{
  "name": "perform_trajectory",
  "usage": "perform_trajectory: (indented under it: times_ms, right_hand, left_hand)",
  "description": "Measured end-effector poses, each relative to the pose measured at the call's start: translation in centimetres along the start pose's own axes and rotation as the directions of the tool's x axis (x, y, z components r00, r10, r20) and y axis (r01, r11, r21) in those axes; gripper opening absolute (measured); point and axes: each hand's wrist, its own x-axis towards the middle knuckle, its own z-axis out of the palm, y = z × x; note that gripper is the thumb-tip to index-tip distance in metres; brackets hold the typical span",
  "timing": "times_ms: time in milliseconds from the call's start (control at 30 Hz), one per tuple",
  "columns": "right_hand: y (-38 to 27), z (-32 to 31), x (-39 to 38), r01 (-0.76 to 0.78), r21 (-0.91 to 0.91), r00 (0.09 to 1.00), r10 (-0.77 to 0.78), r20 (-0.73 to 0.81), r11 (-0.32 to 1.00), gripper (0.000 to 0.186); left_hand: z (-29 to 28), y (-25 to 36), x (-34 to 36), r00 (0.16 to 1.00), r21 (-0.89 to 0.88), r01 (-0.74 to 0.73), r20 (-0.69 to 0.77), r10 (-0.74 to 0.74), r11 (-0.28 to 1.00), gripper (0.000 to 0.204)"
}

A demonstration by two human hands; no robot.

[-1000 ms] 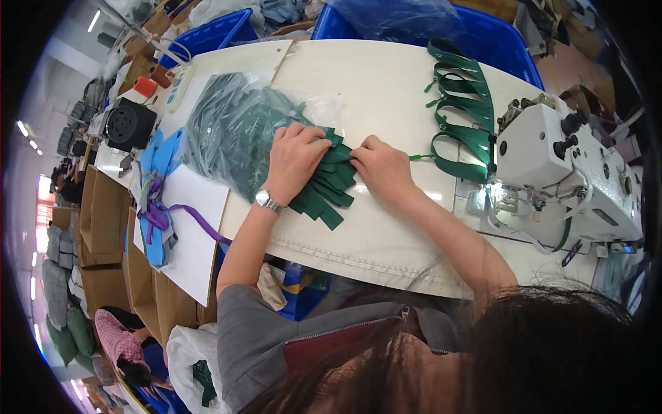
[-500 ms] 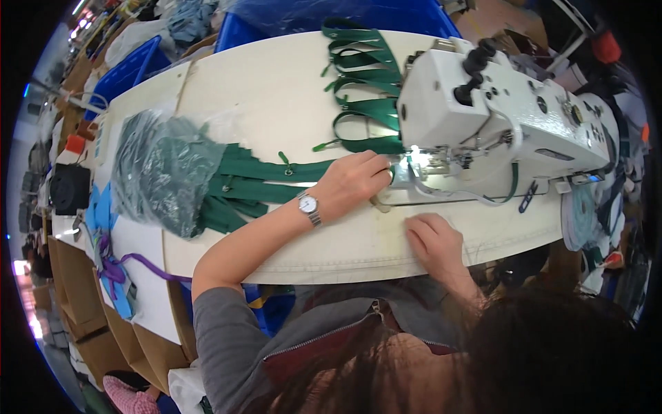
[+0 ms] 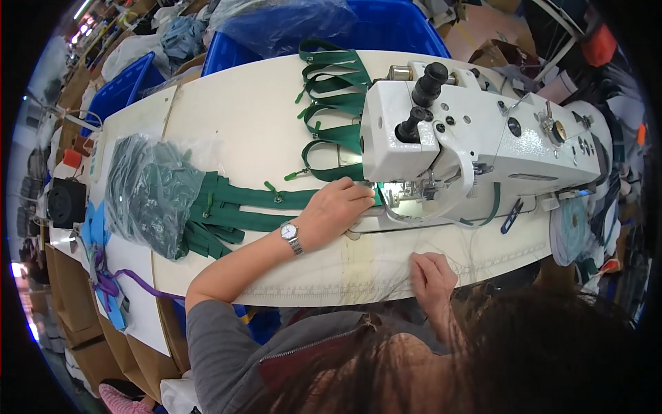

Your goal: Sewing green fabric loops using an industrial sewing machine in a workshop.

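My left hand (image 3: pixel 338 212), with a wristwatch (image 3: pixel 290 238) on its wrist, pinches the end of a green zipper (image 3: pixel 289 199) just left of the lit needle area of a white sewing machine (image 3: pixel 476 127). That zipper trails left, its pull (image 3: pixel 277 196) lying on top, to a bundle of green zippers (image 3: pixel 210 214) partly inside a clear plastic bag (image 3: pixel 148 196). My right hand (image 3: pixel 434 277) rests near the table's front edge with curled fingers; I see nothing in it. Looped green zippers (image 3: pixel 338 114) hang together in a chain behind the needle area.
Thread snips (image 3: pixel 512 216) lie on the white table (image 3: pixel 241 124), right of the needle area. Behind the table stands a blue bin (image 3: pixel 393 27) with plastic film. A purple strap (image 3: pixel 141 278) and blue pieces lie at the left; tape rolls (image 3: pixel 571 224) stand at the right end.
The view has shifted, so the machine and table appear further left and lower. My right hand's fingers have drawn closer together. My left hand still pinches the zipper end by the needle area.
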Motion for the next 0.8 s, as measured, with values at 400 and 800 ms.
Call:
perform_trajectory:
  times_ms: [400, 800]
  right_hand:
    - [-0.3, 0.2, 0.1, -0.03, -0.01, 1.0, 0.03, -0.003, 0.999, 0.016]
    - [-0.4, -0.1, 0.2, -0.09, 0.04, 0.996, 0.089, 0.019, 0.995, 0.018]
  left_hand:
    - [0.4, -0.7, 0.3, 0.999, 0.023, -0.012, -0.039, 0.013, 1.0, 0.022]
    - [-0.5, -0.3, 0.6, 0.998, -0.051, 0.033, 0.06, -0.03, 0.998, 0.023]
